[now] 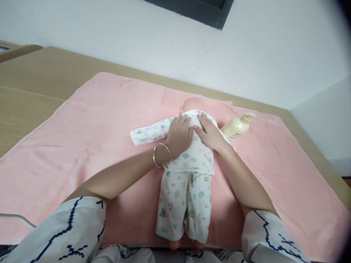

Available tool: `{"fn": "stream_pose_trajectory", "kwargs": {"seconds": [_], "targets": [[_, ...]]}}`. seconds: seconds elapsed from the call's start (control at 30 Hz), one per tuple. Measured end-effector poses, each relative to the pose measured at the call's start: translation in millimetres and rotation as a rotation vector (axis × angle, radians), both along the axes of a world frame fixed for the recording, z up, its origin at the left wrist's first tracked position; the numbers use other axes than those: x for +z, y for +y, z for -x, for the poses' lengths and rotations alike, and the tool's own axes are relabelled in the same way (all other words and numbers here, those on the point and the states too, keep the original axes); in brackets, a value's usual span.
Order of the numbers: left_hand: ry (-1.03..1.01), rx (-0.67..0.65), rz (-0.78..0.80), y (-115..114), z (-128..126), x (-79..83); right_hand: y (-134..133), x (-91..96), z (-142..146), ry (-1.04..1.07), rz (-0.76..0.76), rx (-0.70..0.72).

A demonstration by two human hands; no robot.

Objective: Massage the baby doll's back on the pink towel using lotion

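A baby doll (193, 157) in a white printed top and trousers lies on a pink blanket (120, 106), its bald head (193, 104) toward the wall and its feet toward me. My left hand (179, 135) rests flat on the left side of the doll's upper body, fingers stretched out. On the right side of the upper body lies my right hand (210, 133), fingers extended and the thumb pointing at the left hand. One sleeve (150, 132) of the top spreads out to the left. The doll's face is not visible.
A cream pump bottle (238, 126) lies tilted on the blanket just right of the doll. The blanket covers much of a wooden table (57, 69), which meets a white wall (109, 33). A pale cable (18, 217) runs in at the lower left.
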State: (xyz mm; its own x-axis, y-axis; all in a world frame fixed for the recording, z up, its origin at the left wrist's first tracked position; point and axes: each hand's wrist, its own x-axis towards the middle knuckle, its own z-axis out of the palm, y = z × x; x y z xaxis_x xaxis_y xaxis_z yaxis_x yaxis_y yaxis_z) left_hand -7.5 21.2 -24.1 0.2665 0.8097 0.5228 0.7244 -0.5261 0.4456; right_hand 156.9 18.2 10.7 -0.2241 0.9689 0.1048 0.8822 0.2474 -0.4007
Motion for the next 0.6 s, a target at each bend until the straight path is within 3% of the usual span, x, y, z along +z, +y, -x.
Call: {"fn": "stream_pose_trajectory", "kwargs": {"seconds": [0.1, 0.33, 0.6], "targets": [[0.042, -0.05, -0.023, -9, -3, 1.6, -8, 0.6, 10, -0.062, -0.085, -0.067], [0.069, -0.09, 0.067, 20, 10, 3.9, -42, -0.5, 38, -0.238, -0.159, -0.148], [0.163, 0.018, 0.01, -15, -4, 5.3, -9, 1.7, 14, -0.101, -0.087, -0.089]]}}
